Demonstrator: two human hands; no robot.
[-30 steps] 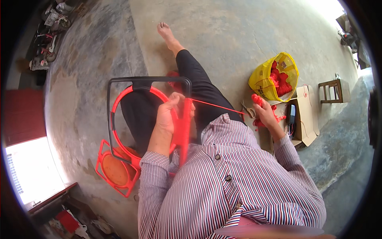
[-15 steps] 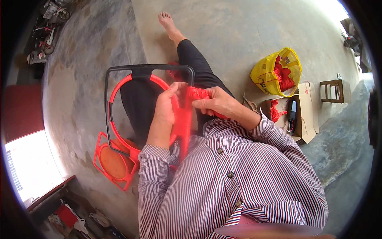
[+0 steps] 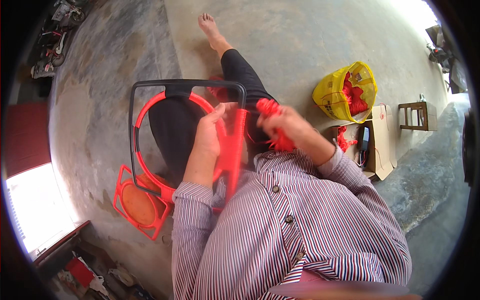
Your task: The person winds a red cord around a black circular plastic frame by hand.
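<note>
Across my lap lies a black rectangular frame (image 3: 132,130) with a round ring (image 3: 145,111) inside it, largely covered in red. Red cord wraps the frame's right side (image 3: 240,135) in close turns. My left hand (image 3: 207,135) is closed on the frame beside that wrapped side, its fingertips partly hidden behind it. A bundle of red cord (image 3: 268,106) is gripped in my right hand (image 3: 290,125), which is slightly blurred and held apart from the frame. A thin strand seems to run between bundle and frame.
On the floor at left lies a second red frame with an orange disc (image 3: 139,205). To the right stand a yellow bag (image 3: 330,97) of red cord, an open cardboard box (image 3: 384,150) holding cord and a dark device (image 3: 365,142), and a wooden stool (image 3: 425,116).
My right hand has pulled away from the frame to the right with the cord bundle, which was against the wrapped side before. The left hand keeps its place on the frame.
</note>
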